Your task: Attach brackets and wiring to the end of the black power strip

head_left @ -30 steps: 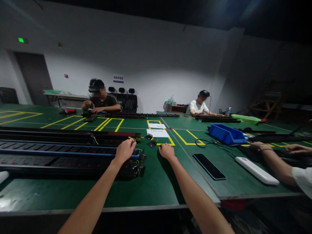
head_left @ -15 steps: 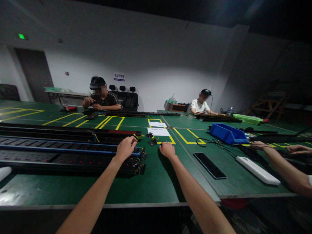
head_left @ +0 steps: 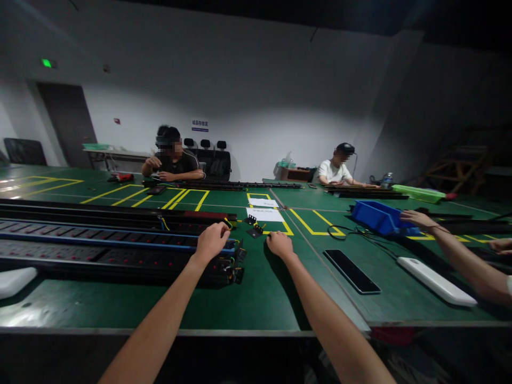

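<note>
Long black power strips [head_left: 120, 260] with rows of sockets and small red dots lie side by side on the left, one with a blue body [head_left: 100, 240]. My left hand [head_left: 213, 242] is over their right ends, thumb and fingers pinched on a thin yellow wire [head_left: 229, 222]. Loose wires and small black end plates [head_left: 239, 274] stick out at the nearer ends. My right hand [head_left: 280, 244] rests on the table with curled fingers; what they hold, if anything, is hidden. Just left of it lies a black end plate [head_left: 254, 231] with a yellow wire.
White paper labels [head_left: 264, 215] lie on the green table [head_left: 256, 309] beyond my hands. To the right are a dark phone [head_left: 352, 271], a white power bank [head_left: 436, 280], a black cable and a blue bin [head_left: 374, 217]. A co-worker's hand [head_left: 418, 218] touches the bin; two people sit opposite.
The whole view has shifted slightly rightward in the frame. My hands keep nearly the same place and pose. On the right, the co-worker's hand has risen to the blue bin's edge.
</note>
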`<control>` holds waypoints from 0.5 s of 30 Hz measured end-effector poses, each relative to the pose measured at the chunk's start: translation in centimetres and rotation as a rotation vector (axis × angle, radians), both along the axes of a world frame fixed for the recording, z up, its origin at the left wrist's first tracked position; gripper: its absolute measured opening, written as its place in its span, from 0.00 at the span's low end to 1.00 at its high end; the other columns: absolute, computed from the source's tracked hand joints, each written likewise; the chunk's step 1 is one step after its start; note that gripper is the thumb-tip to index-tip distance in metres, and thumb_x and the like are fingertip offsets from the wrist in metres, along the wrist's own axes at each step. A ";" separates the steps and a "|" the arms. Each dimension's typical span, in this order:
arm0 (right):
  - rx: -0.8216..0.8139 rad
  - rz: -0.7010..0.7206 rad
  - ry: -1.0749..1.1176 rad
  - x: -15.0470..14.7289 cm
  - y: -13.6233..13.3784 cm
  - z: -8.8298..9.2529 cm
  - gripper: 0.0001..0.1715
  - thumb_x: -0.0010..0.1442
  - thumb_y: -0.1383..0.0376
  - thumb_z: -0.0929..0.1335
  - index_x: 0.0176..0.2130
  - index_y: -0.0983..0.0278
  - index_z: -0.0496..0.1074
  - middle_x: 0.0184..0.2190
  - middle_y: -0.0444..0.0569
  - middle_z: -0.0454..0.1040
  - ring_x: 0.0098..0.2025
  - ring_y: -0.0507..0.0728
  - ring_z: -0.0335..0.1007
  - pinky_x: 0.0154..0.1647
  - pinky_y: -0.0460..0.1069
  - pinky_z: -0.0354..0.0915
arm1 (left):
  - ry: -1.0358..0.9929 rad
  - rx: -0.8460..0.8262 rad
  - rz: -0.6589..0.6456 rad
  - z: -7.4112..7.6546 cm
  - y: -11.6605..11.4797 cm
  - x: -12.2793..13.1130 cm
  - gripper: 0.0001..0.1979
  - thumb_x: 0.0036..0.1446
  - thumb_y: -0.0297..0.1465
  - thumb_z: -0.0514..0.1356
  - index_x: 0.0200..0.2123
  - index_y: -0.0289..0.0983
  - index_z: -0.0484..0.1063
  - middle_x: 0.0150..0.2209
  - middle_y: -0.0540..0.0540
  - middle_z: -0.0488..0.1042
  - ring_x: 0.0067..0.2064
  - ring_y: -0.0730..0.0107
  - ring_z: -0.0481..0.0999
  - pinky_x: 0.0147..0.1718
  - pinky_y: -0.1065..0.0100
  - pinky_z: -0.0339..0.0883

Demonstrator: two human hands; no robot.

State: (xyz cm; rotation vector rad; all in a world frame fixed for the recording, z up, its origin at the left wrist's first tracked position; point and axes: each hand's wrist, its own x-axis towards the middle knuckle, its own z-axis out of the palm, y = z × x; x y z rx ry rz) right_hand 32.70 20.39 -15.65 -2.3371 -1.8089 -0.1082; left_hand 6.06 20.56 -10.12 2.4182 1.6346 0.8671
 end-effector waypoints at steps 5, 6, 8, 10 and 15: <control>-0.005 0.001 -0.001 0.0 -0.1 0.1 0.25 0.69 0.59 0.58 0.54 0.65 0.75 0.54 0.63 0.73 0.57 0.66 0.69 0.55 0.57 0.62 | 0.002 0.000 0.010 0.0 0.0 0.0 0.10 0.64 0.38 0.56 0.42 0.43 0.75 0.42 0.46 0.80 0.43 0.63 0.78 0.39 0.68 0.68; -0.008 0.001 -0.003 0.0 -0.1 0.1 0.25 0.69 0.59 0.58 0.54 0.65 0.75 0.54 0.63 0.73 0.57 0.66 0.69 0.55 0.57 0.62 | 0.001 0.000 0.023 0.0 0.0 0.0 0.10 0.64 0.38 0.56 0.41 0.43 0.75 0.42 0.46 0.80 0.42 0.63 0.79 0.39 0.68 0.68; -0.011 0.001 -0.006 0.0 -0.1 0.2 0.25 0.69 0.59 0.58 0.54 0.65 0.75 0.54 0.63 0.73 0.57 0.66 0.68 0.55 0.57 0.62 | -0.005 -0.004 0.074 0.1 -0.1 -0.1 0.10 0.64 0.38 0.55 0.40 0.43 0.75 0.42 0.46 0.81 0.42 0.61 0.79 0.38 0.67 0.68; -0.008 0.003 -0.005 0.0 -0.1 0.1 0.25 0.69 0.59 0.58 0.54 0.65 0.75 0.54 0.64 0.73 0.57 0.67 0.68 0.54 0.57 0.62 | -0.019 -0.021 0.146 0.3 -0.1 -0.2 0.11 0.64 0.38 0.55 0.40 0.43 0.76 0.42 0.45 0.81 0.43 0.59 0.80 0.37 0.66 0.68; -0.007 0.004 -0.003 0.1 0.0 0.0 0.25 0.69 0.59 0.58 0.54 0.66 0.75 0.53 0.64 0.73 0.57 0.67 0.69 0.54 0.58 0.62 | -0.029 -0.083 0.224 0.8 -0.3 -0.3 0.13 0.64 0.40 0.54 0.42 0.43 0.76 0.43 0.43 0.82 0.45 0.55 0.80 0.38 0.64 0.70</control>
